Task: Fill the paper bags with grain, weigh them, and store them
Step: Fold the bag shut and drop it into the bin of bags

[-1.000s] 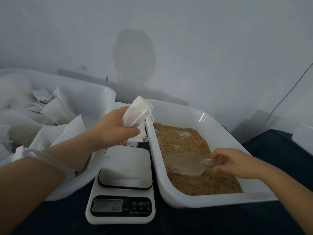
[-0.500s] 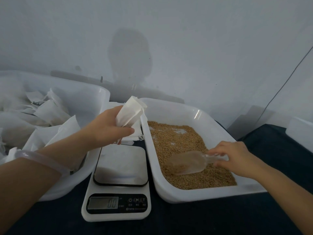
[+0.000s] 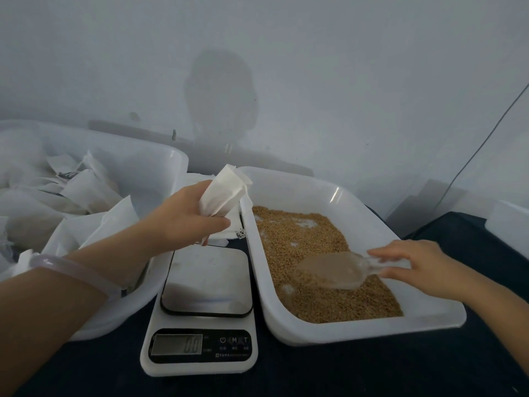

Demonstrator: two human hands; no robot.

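Observation:
My left hand (image 3: 186,219) grips a white paper bag (image 3: 224,193), held mouth-up above the back edge of the scale. A white kitchen scale (image 3: 200,325) with a steel plate sits in the middle, its plate bare. To its right a white tray (image 3: 357,329) holds brown grain (image 3: 312,242). My right hand (image 3: 420,267) holds the handle of a clear plastic scoop (image 3: 332,270), whose bowl lies in the grain with some grain inside.
A large white tub (image 3: 160,161) at the left holds several white paper bags (image 3: 86,190). More flat bags lie behind the scale. Another white container's edge (image 3: 509,224) shows at the far right. A dark cloth covers the table; a wall stands close behind.
The scoop has dug slightly deeper into the grain and tilted. My left hand with the bag has barely moved.

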